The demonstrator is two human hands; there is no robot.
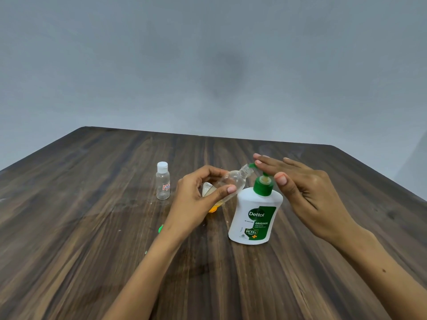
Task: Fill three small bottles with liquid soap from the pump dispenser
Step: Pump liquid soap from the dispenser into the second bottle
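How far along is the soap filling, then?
Not far. The left hand grips a tilted clear bottle with its mouth at the nozzle of the pump dispenser, while the right hand lies flat on the pump head. The capped bottle standing on the table looks empty. A third bottle can't be made out clearly.

— What stands behind it all?

— A plain, matte grey-blue wall (pixel 138 54), filling the upper part of the view, with a faint darker smudge (pixel 227 72) near its middle.

— And the furniture?

— One dark brown wooden table with streaky grain (pixel 80 227). Its far edge runs just in front of the wall, and both far corners look cut off at an angle.

— How is the light?

— Soft and even. It gives a dull sheen on the tabletop toward the left, and shadows on the wood are weak and blurred.
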